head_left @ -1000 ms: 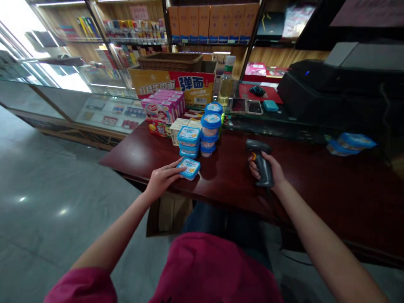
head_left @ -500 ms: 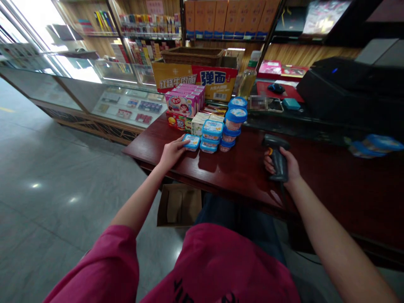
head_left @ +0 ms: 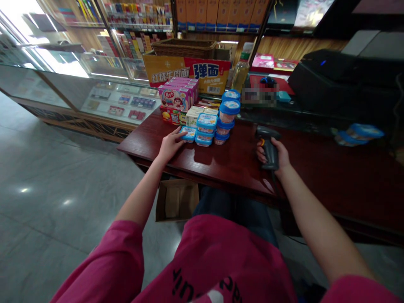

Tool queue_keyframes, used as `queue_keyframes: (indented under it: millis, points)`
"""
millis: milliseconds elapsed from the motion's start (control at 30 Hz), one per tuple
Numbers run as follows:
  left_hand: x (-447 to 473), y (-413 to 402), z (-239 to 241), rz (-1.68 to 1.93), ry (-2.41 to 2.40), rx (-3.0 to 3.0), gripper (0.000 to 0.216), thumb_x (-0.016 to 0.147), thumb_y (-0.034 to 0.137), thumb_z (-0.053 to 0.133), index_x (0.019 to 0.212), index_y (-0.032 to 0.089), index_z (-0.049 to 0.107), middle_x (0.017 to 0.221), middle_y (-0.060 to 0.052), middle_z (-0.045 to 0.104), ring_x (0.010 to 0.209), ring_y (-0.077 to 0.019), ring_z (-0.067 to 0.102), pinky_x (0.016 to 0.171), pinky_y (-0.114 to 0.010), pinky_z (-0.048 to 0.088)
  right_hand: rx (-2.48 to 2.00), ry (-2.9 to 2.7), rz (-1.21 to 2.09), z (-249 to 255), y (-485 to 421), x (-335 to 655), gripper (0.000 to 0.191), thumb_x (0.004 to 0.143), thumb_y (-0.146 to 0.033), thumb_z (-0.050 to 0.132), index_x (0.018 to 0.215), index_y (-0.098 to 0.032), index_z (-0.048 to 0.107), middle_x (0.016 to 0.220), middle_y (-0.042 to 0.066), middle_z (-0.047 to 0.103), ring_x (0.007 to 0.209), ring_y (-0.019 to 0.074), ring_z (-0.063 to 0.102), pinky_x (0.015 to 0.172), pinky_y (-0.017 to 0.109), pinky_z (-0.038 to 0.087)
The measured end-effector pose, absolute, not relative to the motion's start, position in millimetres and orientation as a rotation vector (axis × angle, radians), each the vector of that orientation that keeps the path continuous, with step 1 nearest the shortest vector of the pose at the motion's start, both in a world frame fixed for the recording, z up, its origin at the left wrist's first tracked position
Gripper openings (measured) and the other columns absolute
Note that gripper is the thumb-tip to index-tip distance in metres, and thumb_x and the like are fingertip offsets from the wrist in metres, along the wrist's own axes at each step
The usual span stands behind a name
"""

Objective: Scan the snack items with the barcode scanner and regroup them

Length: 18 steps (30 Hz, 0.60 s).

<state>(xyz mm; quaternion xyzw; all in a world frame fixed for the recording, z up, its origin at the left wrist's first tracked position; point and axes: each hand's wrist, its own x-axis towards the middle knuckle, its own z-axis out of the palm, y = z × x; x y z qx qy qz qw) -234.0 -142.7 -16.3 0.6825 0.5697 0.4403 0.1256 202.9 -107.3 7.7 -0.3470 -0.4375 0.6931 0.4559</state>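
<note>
My left hand (head_left: pixel 170 145) rests on the dark red counter (head_left: pixel 227 168), its fingers on a small flat blue-lidded tub (head_left: pixel 188 134) pushed against a stack of like tubs (head_left: pixel 206 128). Round blue-lidded cups (head_left: pixel 229 112) are stacked just right of them. My right hand (head_left: pixel 275 153) is wrapped round the handle of a black barcode scanner (head_left: pixel 267 144), held upright on the counter. Pink cartons (head_left: pixel 176 96) and cream boxes (head_left: pixel 193 115) stand behind the tubs.
A yellow and red noodle box (head_left: pixel 189 75) with a wicker basket on top stands behind the goods. A black till (head_left: pixel 331 84) is at the right rear, blue packets (head_left: pixel 358 134) at far right. An open cardboard box (head_left: pixel 176 201) sits on the floor under the counter.
My left hand slid the small blue tub away from the counter's front edge up against the stacked tubs. The right hand kept hold of the scanner. The camera view shifted.
</note>
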Motion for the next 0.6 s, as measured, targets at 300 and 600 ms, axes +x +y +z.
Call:
queue_keyframes:
  millis: [300,600]
  points:
    - [-184.2,-195.6,2.4,1.724,1.540,2.336,0.031,0.098,0.026,0.064,0.128,0.029,0.071,0.129,-0.007,0.071,0.126,-0.0241,0.064,0.114,-0.046,0.049,-0.804,-0.951,1.594,-0.7,-105.1,252.5,0.039,0.085,-0.058,0.064,0.087,-0.019,0.066,0.060,-0.003,0.050,0.043,0.0103,0.043,0.035,0.021,0.034]
    - [26.7,-129.2,6.6,1.041,0.761,2.552,0.041,0.100,0.025,0.057,0.141,0.029,0.059,0.142,-0.008,0.061,0.134,-0.0243,0.057,0.115,-0.046,0.049,-0.951,-0.668,1.292,-2.8,-101.3,346.3,0.040,0.085,-0.057,0.067,0.082,-0.017,0.069,0.053,-0.004,0.055,0.039,0.0080,0.047,0.036,0.019,0.038]
